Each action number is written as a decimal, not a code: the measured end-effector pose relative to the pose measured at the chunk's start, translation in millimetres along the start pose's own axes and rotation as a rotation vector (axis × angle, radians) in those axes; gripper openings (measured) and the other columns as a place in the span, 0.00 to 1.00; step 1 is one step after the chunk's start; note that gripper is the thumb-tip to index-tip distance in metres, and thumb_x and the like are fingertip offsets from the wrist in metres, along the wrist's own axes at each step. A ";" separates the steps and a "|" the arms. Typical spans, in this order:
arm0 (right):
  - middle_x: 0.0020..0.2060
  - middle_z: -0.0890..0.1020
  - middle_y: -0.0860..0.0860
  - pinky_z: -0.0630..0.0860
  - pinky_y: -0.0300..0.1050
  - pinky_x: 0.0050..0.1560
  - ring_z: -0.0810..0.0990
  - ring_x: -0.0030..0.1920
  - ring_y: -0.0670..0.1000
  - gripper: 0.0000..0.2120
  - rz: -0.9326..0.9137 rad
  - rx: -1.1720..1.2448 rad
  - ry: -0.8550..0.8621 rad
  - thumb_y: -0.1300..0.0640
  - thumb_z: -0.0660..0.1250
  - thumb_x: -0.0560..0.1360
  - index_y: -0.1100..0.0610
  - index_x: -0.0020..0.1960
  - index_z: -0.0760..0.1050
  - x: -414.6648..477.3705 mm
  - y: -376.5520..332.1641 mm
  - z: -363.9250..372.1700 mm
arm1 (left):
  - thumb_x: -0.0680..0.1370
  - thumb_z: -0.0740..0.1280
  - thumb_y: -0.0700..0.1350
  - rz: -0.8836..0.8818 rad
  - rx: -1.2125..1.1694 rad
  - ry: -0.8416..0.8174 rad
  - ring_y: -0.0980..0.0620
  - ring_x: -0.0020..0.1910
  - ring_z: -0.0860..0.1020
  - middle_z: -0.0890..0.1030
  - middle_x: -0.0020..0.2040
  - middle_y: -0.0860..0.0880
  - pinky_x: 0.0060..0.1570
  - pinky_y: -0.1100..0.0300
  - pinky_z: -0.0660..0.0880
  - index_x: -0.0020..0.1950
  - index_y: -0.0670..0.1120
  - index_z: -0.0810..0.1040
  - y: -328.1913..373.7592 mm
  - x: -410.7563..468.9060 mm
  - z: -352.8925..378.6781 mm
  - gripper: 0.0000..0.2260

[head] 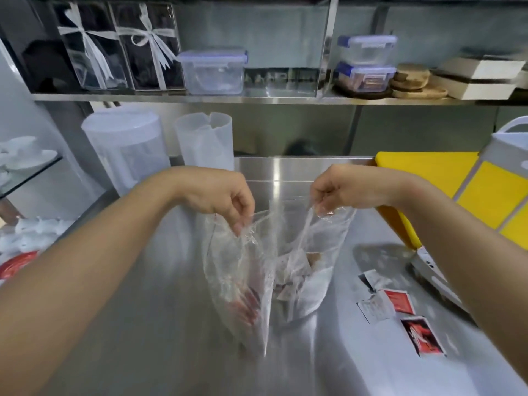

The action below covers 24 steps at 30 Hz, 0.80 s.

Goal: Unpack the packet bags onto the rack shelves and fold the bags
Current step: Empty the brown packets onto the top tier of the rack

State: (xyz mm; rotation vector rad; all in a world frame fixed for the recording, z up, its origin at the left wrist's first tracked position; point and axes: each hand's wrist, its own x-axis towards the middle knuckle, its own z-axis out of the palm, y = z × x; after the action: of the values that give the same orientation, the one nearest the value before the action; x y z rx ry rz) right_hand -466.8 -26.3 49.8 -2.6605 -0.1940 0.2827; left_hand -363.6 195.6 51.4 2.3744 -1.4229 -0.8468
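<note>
Two hands apart, each pinching the clear bag (245,261) at its mouth: left hand (220,198) on the left rim, right hand (343,190) on the right. Bag hung over the bench (171,324), packets (288,278) inside. Loose packets (400,301) lay rightward. Shelving, folding not begun, I judged.

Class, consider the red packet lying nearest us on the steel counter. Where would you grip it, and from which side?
Come from above: the red packet lies flat on the counter, so pinch its two opposite edges, probably lifting one edge first.
</note>
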 end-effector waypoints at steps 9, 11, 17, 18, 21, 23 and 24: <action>0.28 0.79 0.40 0.69 0.27 0.31 0.75 0.31 0.39 0.10 0.148 -0.045 -0.080 0.63 0.68 0.72 0.55 0.33 0.74 58.8 44.7 21.1 | 0.71 0.72 0.40 -0.144 0.042 -0.184 0.60 0.38 0.80 0.85 0.36 0.53 0.50 0.55 0.75 0.39 0.48 0.81 -49.4 59.8 4.5 0.04; 0.35 0.79 0.49 0.70 0.36 0.34 0.75 0.36 0.47 0.09 0.177 -0.085 -0.061 0.66 0.66 0.71 0.56 0.34 0.74 79.1 61.8 28.3 | 0.71 0.71 0.38 -0.165 0.050 -0.128 0.59 0.36 0.79 0.83 0.36 0.52 0.46 0.59 0.74 0.40 0.46 0.79 -68.9 80.7 8.4 0.04; 0.38 0.80 0.59 0.73 0.46 0.43 0.76 0.41 0.54 0.06 0.289 -0.140 -0.037 0.67 0.63 0.71 0.67 0.44 0.78 140.6 113.9 53.0 | 0.73 0.67 0.38 -0.256 0.165 0.095 0.45 0.48 0.78 0.80 0.46 0.46 0.49 0.51 0.73 0.45 0.43 0.76 -136.9 142.7 31.6 0.02; 0.41 0.81 0.61 0.74 0.47 0.44 0.77 0.42 0.55 0.06 0.294 -0.144 -0.048 0.67 0.63 0.72 0.67 0.44 0.78 150.2 122.4 58.0 | 0.74 0.67 0.39 -0.269 0.149 0.111 0.45 0.49 0.77 0.79 0.47 0.46 0.49 0.52 0.72 0.47 0.44 0.76 -147.1 150.9 36.9 0.03; 0.43 0.80 0.61 0.68 0.42 0.41 0.76 0.43 0.54 0.05 0.302 -0.156 -0.094 0.65 0.62 0.72 0.64 0.43 0.77 172.3 142.8 74.4 | 0.75 0.66 0.41 -0.321 0.112 0.111 0.48 0.47 0.73 0.76 0.49 0.48 0.48 0.57 0.68 0.52 0.44 0.74 -173.6 169.1 52.4 0.07; 0.45 0.81 0.60 0.69 0.42 0.42 0.77 0.45 0.56 0.07 0.323 -0.142 -0.109 0.63 0.63 0.72 0.65 0.44 0.78 182.1 155.0 86.6 | 0.75 0.65 0.40 -0.342 0.117 0.089 0.48 0.47 0.73 0.78 0.52 0.45 0.47 0.56 0.68 0.51 0.45 0.73 -186.9 177.9 63.9 0.06; 0.47 0.82 0.60 0.72 0.44 0.45 0.78 0.47 0.58 0.07 0.330 -0.126 -0.112 0.62 0.63 0.72 0.64 0.45 0.78 185.9 160.6 93.0 | 0.74 0.65 0.41 -0.350 0.113 0.081 0.48 0.47 0.73 0.78 0.53 0.44 0.47 0.56 0.69 0.52 0.44 0.72 -191.0 180.8 69.0 0.07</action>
State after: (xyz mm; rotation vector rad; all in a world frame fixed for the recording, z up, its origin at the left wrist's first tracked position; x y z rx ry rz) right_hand -293.8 -95.2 -135.4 -2.7972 0.2026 0.5411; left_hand -202.2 139.1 -160.0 2.7593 -1.0664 -0.7526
